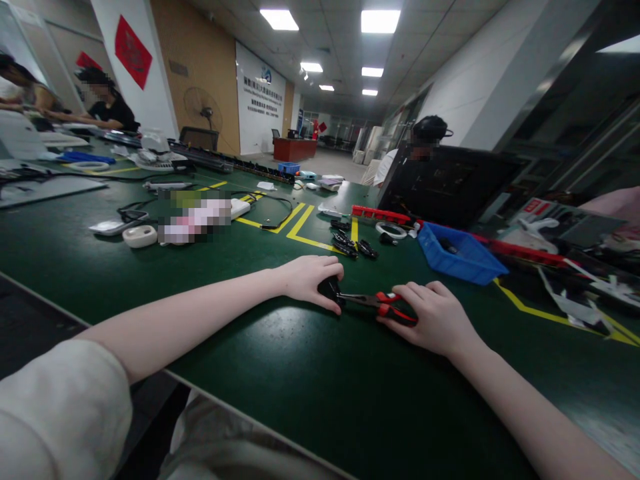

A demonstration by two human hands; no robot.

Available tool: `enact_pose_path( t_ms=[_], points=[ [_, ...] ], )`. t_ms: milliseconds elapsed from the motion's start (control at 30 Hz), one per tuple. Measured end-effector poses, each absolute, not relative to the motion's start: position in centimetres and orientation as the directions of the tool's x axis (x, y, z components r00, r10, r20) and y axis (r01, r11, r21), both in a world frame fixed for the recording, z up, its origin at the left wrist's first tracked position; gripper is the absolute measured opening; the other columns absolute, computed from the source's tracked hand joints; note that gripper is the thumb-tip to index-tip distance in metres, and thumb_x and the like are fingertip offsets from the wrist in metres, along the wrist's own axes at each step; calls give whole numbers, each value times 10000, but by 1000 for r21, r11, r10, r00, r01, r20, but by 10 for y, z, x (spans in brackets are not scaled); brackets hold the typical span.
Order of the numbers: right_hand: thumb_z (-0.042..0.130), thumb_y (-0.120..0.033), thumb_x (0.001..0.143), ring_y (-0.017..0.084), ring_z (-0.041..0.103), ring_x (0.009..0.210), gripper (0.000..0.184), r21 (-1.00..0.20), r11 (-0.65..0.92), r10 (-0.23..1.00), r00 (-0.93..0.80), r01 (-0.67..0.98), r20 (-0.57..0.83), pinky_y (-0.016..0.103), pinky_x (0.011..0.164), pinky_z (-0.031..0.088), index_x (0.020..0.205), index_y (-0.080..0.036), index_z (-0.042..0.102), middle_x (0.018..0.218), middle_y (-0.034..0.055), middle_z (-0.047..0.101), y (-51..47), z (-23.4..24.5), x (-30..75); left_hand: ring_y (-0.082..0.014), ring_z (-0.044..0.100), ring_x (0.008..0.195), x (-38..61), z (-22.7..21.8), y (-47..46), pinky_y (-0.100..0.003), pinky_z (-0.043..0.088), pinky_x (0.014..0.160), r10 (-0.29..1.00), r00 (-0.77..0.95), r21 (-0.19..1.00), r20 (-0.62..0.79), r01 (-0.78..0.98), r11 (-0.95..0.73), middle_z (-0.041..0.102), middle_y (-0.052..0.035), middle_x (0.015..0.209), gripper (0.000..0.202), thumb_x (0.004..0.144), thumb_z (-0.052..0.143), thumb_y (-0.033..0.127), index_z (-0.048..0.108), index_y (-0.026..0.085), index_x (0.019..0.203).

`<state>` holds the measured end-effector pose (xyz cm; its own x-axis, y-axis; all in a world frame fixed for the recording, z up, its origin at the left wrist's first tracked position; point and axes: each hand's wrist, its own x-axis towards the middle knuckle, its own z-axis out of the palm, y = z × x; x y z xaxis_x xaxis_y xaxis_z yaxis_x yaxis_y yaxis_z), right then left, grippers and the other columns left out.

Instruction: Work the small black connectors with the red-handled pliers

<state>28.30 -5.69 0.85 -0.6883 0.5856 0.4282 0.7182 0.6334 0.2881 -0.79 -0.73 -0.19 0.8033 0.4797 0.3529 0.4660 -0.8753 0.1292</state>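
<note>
Long-nose pliers with red and black handles are in the grip of my right hand. Their jaws point left and meet a small black part, whose exact kind I cannot make out. My left hand is closed around that black part, its fingers covering much of it. Both hands are low over the green table. Just beyond them lies a loose group of small black parts.
A blue bin with something dark inside stands at the right. Near it are a coiled white cable and a long red strip. At the left lie a white rounded case and a computer mouse. Other people sit farther off.
</note>
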Motion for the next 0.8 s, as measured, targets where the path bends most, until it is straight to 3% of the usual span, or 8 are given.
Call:
enact_pose_path(
  t_ms=[300,533,800],
  points=[
    [551,-584,840,186,548,648,415,215,627,639,-652,749,409,348,655,363,933,-185,620,855,79,684,-57,7,280,-178,592,762,-5,0,-12,-267,369,657,503,811,99,301,497,-862,603,-22,903,444,822,628,606,545,184,935],
    [560,-575,842,195,574,683,448,263,617,594,-658,742,463,356,680,371,983,-154,610,880,95,681,-55,4,283,-150,562,742,-7,0,-12,-232,360,603,527,808,320,263,442,-838,577,-17,886,393,875,574,570,555,178,882],
    [552,-585,838,199,563,670,460,303,610,587,-674,733,450,363,685,372,969,-149,615,861,96,681,-55,6,285,-168,585,801,-9,-1,-10,-240,407,665,493,828,314,268,408,-857,582,-34,940,401,834,639,551,577,184,984]
  ],
)
